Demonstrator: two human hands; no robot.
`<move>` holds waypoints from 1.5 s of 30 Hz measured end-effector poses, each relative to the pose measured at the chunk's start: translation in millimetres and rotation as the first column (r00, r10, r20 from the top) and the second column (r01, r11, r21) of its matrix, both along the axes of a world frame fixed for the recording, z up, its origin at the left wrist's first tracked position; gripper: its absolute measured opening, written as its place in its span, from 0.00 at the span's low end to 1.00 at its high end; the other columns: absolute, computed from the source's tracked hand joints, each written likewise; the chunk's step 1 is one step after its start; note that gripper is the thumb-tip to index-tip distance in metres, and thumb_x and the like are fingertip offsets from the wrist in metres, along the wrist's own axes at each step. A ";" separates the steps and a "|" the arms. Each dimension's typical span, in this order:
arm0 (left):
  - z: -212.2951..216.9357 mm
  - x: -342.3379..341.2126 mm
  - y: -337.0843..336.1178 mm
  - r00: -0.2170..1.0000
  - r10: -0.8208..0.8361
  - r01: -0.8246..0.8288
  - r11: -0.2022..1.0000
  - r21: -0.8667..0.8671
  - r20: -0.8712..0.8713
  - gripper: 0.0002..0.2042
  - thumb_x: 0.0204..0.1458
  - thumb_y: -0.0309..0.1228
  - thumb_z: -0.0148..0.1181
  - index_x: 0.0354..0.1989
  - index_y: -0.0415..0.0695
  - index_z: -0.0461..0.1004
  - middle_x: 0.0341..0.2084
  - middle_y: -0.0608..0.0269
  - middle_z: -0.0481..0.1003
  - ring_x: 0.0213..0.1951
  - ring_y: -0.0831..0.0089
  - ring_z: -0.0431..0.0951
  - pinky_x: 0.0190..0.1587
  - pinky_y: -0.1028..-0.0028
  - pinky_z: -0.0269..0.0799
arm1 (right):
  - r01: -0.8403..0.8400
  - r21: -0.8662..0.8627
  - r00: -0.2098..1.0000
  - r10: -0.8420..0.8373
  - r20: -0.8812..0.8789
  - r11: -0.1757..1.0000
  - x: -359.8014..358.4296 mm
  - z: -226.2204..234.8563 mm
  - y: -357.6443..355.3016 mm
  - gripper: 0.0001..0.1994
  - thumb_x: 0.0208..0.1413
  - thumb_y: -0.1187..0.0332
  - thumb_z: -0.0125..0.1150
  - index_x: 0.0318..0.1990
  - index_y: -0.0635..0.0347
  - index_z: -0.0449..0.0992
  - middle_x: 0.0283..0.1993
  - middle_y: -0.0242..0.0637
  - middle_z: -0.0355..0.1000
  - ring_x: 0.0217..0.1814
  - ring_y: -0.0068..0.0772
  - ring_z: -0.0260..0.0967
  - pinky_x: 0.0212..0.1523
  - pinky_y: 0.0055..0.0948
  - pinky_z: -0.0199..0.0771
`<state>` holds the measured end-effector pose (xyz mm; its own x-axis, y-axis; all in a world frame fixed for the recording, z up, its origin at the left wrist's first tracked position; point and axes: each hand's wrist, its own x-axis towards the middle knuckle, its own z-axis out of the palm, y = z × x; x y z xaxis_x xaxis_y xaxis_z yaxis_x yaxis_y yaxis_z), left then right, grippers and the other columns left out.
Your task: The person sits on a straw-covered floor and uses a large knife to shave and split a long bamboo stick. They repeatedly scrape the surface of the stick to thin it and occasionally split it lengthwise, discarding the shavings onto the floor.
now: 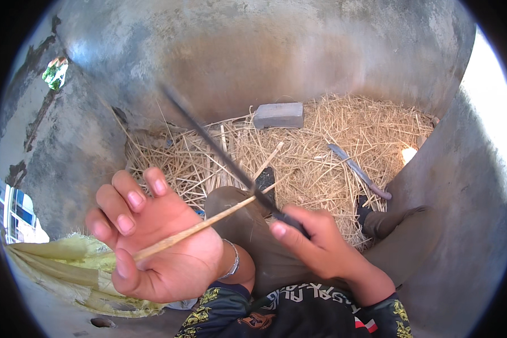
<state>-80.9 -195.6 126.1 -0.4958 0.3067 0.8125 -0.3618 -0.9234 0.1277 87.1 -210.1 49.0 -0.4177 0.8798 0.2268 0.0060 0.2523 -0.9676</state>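
My left hand (169,248) is turned palm up, its fingers loosely curled and apart. A thin, pale, split stick (194,230) lies across that palm, held in the crook of the thumb. My right hand (315,242) is closed round the dark handle of a long knife (219,152). Its narrow blade slants up to the left, somewhat blurred toward the tip. In this view the blade crosses the stick near its far end; whether they touch I cannot tell.
Dry straw and split pieces (355,129) cover the floor between curved concrete walls (253,56). A grey block (279,115) sits at the back. On the straw to the right lies a curved grey tool (357,169). Yellowish cloth (79,276) is at the left, and my bent legs (400,242) are below.
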 end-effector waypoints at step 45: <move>-3.2 14.0 12.2 0.922 0.326 -0.331 0.944 -0.010 0.208 0.03 0.54 0.28 0.47 0.34 0.47 0.61 0.19 0.71 0.48 0.35 0.72 0.52 0.45 0.66 0.52 | 0.314 0.025 0.933 -0.303 -0.196 0.949 17.8 -3.6 -45.8 0.14 0.67 0.64 0.56 0.31 0.66 0.69 0.16 0.34 0.60 0.18 0.20 0.58 0.21 0.27 0.59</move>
